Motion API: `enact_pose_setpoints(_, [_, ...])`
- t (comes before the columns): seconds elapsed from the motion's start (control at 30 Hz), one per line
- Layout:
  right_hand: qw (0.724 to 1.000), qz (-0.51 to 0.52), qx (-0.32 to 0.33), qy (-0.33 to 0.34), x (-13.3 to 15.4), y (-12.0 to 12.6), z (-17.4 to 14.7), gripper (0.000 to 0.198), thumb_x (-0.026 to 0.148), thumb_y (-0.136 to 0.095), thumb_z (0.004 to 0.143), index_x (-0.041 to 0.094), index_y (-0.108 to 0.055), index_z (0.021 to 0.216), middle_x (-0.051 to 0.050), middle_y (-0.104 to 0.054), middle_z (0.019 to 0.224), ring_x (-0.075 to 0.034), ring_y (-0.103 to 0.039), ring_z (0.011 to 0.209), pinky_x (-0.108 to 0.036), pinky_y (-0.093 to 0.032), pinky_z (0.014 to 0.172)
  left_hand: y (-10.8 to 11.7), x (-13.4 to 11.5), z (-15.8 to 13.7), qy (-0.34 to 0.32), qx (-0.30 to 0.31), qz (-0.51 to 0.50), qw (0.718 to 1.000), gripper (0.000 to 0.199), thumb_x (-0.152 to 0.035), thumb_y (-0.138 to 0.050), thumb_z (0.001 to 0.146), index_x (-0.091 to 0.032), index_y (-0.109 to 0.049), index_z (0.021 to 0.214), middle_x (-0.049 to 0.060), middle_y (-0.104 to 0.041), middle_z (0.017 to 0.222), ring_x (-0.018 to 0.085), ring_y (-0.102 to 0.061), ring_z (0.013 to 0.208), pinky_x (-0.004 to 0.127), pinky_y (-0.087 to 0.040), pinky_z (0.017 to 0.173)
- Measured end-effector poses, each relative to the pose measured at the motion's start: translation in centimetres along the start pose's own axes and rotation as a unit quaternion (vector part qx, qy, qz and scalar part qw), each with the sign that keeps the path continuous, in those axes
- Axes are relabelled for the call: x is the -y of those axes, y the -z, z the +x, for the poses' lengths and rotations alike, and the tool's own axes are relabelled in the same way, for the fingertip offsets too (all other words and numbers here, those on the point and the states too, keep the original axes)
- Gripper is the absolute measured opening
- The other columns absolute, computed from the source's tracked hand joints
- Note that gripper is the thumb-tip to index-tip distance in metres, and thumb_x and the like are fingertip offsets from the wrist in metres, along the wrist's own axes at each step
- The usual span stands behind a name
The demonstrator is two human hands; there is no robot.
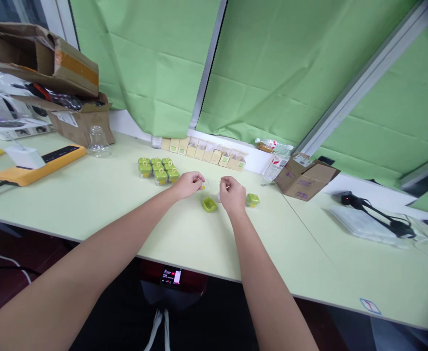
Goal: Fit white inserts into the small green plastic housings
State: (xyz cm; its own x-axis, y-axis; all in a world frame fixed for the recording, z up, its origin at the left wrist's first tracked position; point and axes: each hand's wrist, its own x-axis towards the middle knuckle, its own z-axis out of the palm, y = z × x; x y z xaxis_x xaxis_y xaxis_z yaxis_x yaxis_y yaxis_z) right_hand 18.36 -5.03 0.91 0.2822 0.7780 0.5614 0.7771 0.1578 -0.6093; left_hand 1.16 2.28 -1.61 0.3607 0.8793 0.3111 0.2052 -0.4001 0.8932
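Over the table, my left hand (191,185) is closed in a pinch at a small, see-through piece with a yellow spot, too small to name. My right hand (233,196) is also pinched, facing the left one. A pale yellowish bit shows at its fingertips, but its kind is unclear. Between and just below the hands lies a hollow green lid (209,205), open side up. Something whitish beside it is mostly hidden by my right hand. A small clear box with a green lid (252,200) stands right of that hand. Several similar green-lidded boxes (158,174) stand grouped beyond my left hand.
Small cardboard boxes (208,152) line the table's back edge. An orange power strip (41,165), a clear jar (98,141) and large cartons (78,68) are at left. Plastic bottles (275,166), an open carton (303,178) and a black cabled device (377,214) are at right.
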Motion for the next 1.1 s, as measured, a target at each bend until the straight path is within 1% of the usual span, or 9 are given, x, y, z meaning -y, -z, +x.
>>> enact_pose_setpoints(0.07, [1.0, 0.0, 0.002, -0.005, -0.1, 0.0, 0.0, 0.028, 0.036, -0.048, 0.086, 0.022, -0.071, 0.093, -0.002, -0.07, 0.078, -0.016, -0.057, 0.061, -0.03, -0.043, 0.07, 0.1, -0.3, -0.2, 0.006, 0.015, 0.0, 1.0, 0.017, -0.024, -0.055, 0.079, -0.017, -0.065, 0.09, 0.002, -0.065, 0.07, 0.012, -0.058, 0.061, 0.022, -0.043, 0.057])
enact_pose_setpoints(0.17, [1.0, 0.0, -0.007, -0.005, -0.2, -0.1, 0.0, 0.028, 0.036, -0.048, 0.085, 0.022, -0.071, 0.093, -0.002, -0.07, 0.078, -0.016, -0.057, 0.062, -0.03, -0.044, 0.07, 0.2, -1.2, -0.9, -0.027, 0.08, 0.017, 0.996, 0.024, -0.034, -0.057, 0.081, -0.018, -0.066, 0.096, 0.005, -0.07, 0.091, 0.014, -0.062, 0.075, 0.025, -0.048, 0.068])
enact_pose_setpoints(0.23, [1.0, -0.003, -0.013, -0.005, -0.2, 0.0, 0.0, 0.027, 0.036, -0.048, 0.085, 0.022, -0.07, 0.092, -0.002, -0.07, 0.078, -0.016, -0.058, 0.063, -0.03, -0.044, 0.07, 0.2, -1.9, -1.7, -0.06, 0.143, 0.066, 0.986, 0.037, -0.046, -0.062, 0.079, -0.02, -0.066, 0.105, 0.006, -0.069, 0.104, 0.017, -0.063, 0.086, 0.027, -0.048, 0.075])
enact_pose_setpoints(0.3, [1.0, -0.006, -0.016, -0.005, -0.3, 0.0, 0.1, 0.027, 0.035, -0.048, 0.085, 0.022, -0.07, 0.091, -0.002, -0.07, 0.078, -0.016, -0.059, 0.064, -0.03, -0.043, 0.07, -0.1, -2.6, -2.3, -0.071, 0.215, 0.134, 0.965, 0.057, -0.055, -0.07, 0.071, -0.021, -0.063, 0.116, 0.007, -0.068, 0.108, 0.02, -0.063, 0.088, 0.029, -0.048, 0.074])
enact_pose_setpoints(0.37, [1.0, -0.008, -0.019, -0.001, -0.4, -0.1, 0.2, 0.026, 0.034, -0.048, 0.085, 0.022, -0.07, 0.091, -0.002, -0.07, 0.078, -0.016, -0.06, 0.066, -0.03, -0.044, 0.071, -0.4, -3.0, -2.8, -0.094, 0.233, 0.197, 0.948, 0.069, -0.058, -0.073, 0.065, -0.021, -0.061, 0.121, 0.009, -0.066, 0.114, 0.023, -0.063, 0.093, 0.03, -0.048, 0.075])
enact_pose_setpoints(0.43, [1.0, -0.012, -0.023, 0.007, -0.4, -0.1, 0.2, 0.026, 0.034, -0.047, 0.085, 0.021, -0.07, 0.091, -0.002, -0.07, 0.078, -0.017, -0.06, 0.066, -0.03, -0.044, 0.072, -0.8, -3.2, -3.0, -0.111, 0.22, 0.245, 0.938, 0.067, -0.055, -0.074, 0.064, -0.021, -0.061, 0.12, 0.01, -0.065, 0.115, 0.025, -0.063, 0.096, 0.031, -0.047, 0.076])
enact_pose_setpoints(0.53, [1.0, -0.015, -0.021, 0.01, -0.4, -0.2, 0.2, 0.027, 0.034, -0.047, 0.085, 0.021, -0.069, 0.092, -0.002, -0.069, 0.078, -0.017, -0.059, 0.065, -0.03, -0.043, 0.072, -0.9, -3.1, -3.0, -0.121, 0.198, 0.275, 0.933, 0.052, -0.043, -0.07, 0.067, -0.02, -0.063, 0.113, 0.009, -0.067, 0.107, 0.025, -0.063, 0.091, 0.031, -0.047, 0.073])
enact_pose_setpoints(0.83, [1.0, 0.011, -0.015, 0.016, -0.3, -0.2, 0.1, 0.025, 0.035, -0.048, 0.085, 0.021, -0.068, 0.09, -0.001, -0.067, 0.074, -0.015, -0.057, 0.06, -0.03, -0.043, 0.07, -0.7, -2.3, -2.4, -0.191, 0.094, 0.235, 0.948, 0.042, -0.022, -0.064, 0.066, -0.019, -0.061, 0.107, 0.008, -0.063, 0.105, 0.023, -0.062, 0.097, 0.032, -0.05, 0.083])
enact_pose_setpoints(1.1, [0.999, 0.039, -0.002, 0.007, -0.2, -0.2, 0.1, 0.025, 0.036, -0.049, 0.083, 0.021, -0.068, 0.089, -0.001, -0.066, 0.072, -0.016, -0.057, 0.061, -0.03, -0.044, 0.068, -0.9, -1.9, -2.4, -0.203, 0.091, 0.209, 0.952, 0.043, -0.018, -0.063, 0.067, -0.019, -0.06, 0.11, 0.008, -0.06, 0.108, 0.023, -0.061, 0.1, 0.034, -0.05, 0.087])
